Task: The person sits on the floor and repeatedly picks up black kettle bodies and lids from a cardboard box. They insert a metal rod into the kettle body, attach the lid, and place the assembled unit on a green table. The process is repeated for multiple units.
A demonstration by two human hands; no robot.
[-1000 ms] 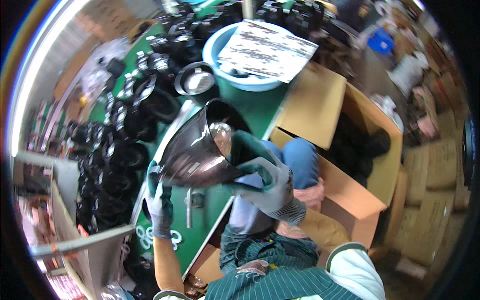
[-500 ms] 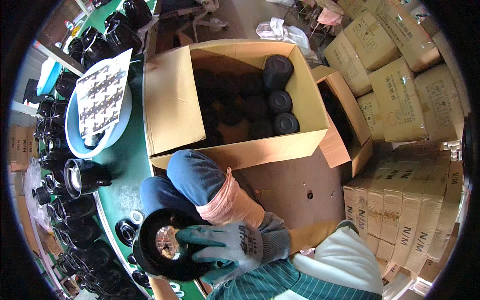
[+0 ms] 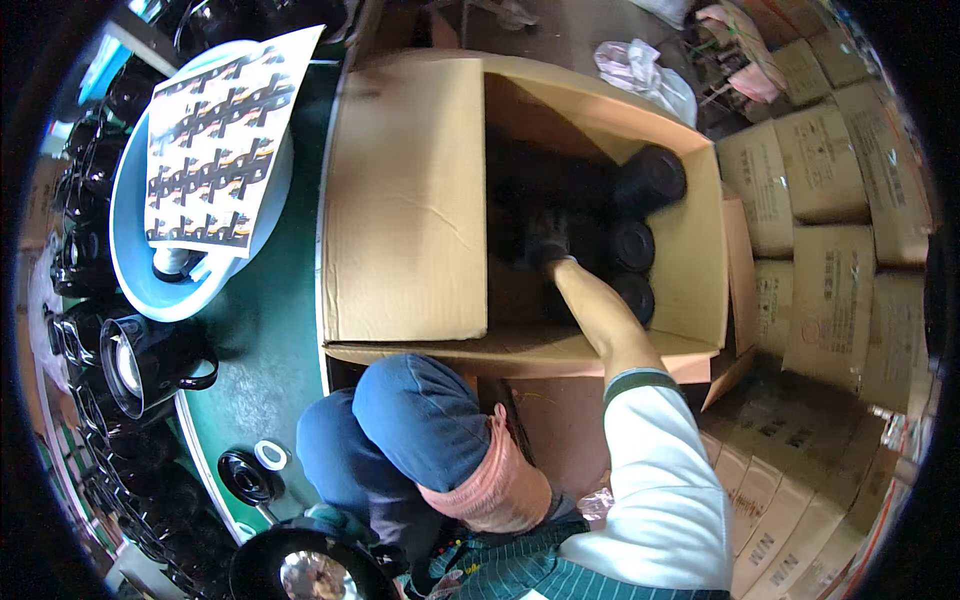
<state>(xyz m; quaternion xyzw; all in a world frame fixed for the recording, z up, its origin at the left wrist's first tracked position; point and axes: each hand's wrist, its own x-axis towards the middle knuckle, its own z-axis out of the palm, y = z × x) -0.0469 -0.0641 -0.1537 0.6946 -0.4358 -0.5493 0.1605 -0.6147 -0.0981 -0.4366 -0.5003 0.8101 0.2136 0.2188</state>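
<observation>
At the lower edge, a round black jug body (image 3: 318, 575) with a shiny mirrored inside faces up in my lap. Teal-gloved fingers of my left hand (image 3: 337, 522) show behind its far rim, wrapped round it; the rest of that hand is hidden. My right arm stretches out into the open cardboard box (image 3: 405, 210). There my gloved right hand (image 3: 547, 240) is among black cylinders (image 3: 632, 245) standing in the box. Deep shade hides its fingers, so I cannot tell whether they grip one.
Left of my knees is a green table with a black handled jug (image 3: 150, 365), a black round lid-like part (image 3: 248, 478) and a white ring (image 3: 271, 455). A blue basin (image 3: 125, 220) bears a printed sheet (image 3: 225, 145). Closed cartons (image 3: 825, 300) are stacked at right.
My right hand has left the inside of the jug and reached forward into the box. The jug has dropped lower in view with my left hand. My view has shifted toward the box.
</observation>
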